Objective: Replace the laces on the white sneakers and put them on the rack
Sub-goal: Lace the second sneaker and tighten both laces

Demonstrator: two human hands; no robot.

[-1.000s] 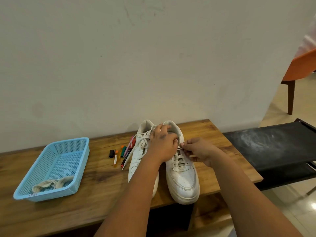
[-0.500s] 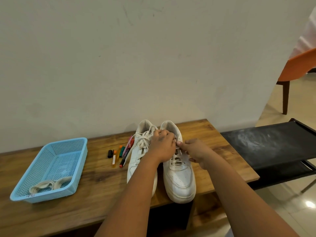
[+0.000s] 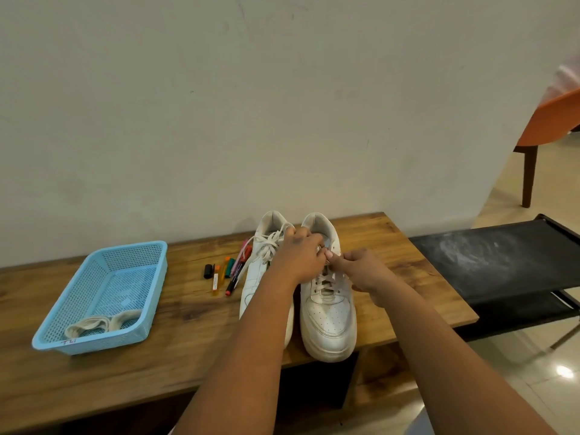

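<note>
Over the right sneaker [image 3: 328, 312], both hands' grips [image 3: 326, 257] pinch its lace [image 3: 326, 279].

Single head-worn cam, aimed fwd & down at wooden bench [image 3: 175, 346] from close range; wall at 12 o'clock, rack [image 3: 502, 265] seen at 3 o'clock. No 2nd view shared.

Two white sneakers [image 3: 326, 312] with off-white laces stand on a brown wood-grain bench [image 3: 175, 346]. The mesh basket [image 3: 103, 296] is light blue, holding cream laces [image 3: 100, 323]. The markers [image 3: 230, 271] show orange, green, red, black, perhaps pink. The rack [image 3: 499, 262] is black, smudged whitish; the chair [image 3: 552, 124] orange.
</note>
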